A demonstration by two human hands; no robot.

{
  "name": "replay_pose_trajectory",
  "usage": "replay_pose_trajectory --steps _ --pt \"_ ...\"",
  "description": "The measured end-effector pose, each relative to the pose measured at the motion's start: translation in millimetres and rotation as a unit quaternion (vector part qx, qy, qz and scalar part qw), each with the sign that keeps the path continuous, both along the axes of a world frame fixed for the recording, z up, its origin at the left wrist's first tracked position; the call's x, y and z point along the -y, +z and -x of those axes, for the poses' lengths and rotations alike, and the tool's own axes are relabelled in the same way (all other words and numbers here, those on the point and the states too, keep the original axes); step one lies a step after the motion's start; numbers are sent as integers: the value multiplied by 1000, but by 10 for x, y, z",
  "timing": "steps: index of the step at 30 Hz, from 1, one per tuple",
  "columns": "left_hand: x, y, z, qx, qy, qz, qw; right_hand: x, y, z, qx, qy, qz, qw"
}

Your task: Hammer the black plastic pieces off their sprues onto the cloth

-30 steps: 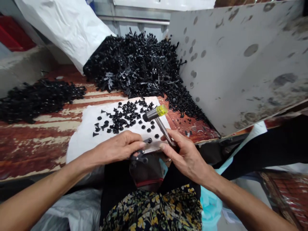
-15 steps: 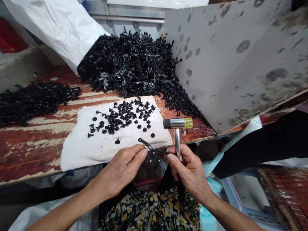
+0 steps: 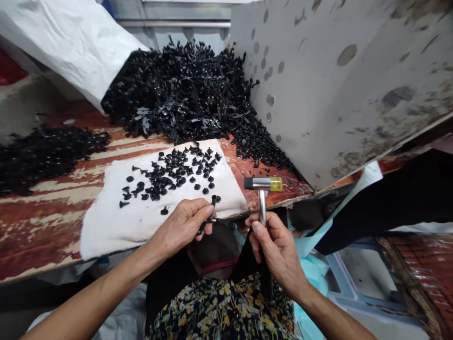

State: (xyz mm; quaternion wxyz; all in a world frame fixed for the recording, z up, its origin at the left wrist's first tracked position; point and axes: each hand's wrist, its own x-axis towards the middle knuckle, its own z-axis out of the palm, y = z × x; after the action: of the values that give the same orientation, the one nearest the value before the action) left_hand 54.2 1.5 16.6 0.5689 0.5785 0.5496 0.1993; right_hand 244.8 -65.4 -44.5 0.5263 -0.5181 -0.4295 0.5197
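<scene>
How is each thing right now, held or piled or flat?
Left hand: closed on black strips
Black strips: held
Right hand: closed around hammer
Hammer: held upright, head on top
Black studs: scattered
White cloth: spread flat
Big black pile: heaped
Gray board: standing, stained
Red table: paint worn

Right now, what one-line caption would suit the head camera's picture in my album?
Left hand holding black parts, right hand gripping a hammer, by a white cloth strewn with small black pieces.

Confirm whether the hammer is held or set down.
Held: the right hand grips the hammer around its metal shaft, with the head sticking out past the hand.
</scene>
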Motion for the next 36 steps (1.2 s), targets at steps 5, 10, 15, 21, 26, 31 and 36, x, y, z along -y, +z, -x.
replay_pose_trajectory --steps 5,10,15,21,26,31,36 --pt "-48 2 -30 13 18 3 1000 30 -116 -41 -30 -22 22 999" --pt "-59 -89 18 15 8 12 1000 66 -156 -52 -39 -18 29 999" --pt "-69 -107 41 -1 1 2 1000 96 -166 -68 -44 -9 35 998" --pt "-72 -124 57 -22 -7 -12 1000 108 -156 -65 -42 -2 44 998" --pt "-77 -134 75 -33 -25 -17 999 120 -149 -58 -49 1 50 998" --pt "-86 -127 73 -54 -49 -46 996 123 -163 -55 -58 0 56 997" --pt "-142 5 60 -110 -94 -116 983 121 -182 -68 -53 6 57 997"
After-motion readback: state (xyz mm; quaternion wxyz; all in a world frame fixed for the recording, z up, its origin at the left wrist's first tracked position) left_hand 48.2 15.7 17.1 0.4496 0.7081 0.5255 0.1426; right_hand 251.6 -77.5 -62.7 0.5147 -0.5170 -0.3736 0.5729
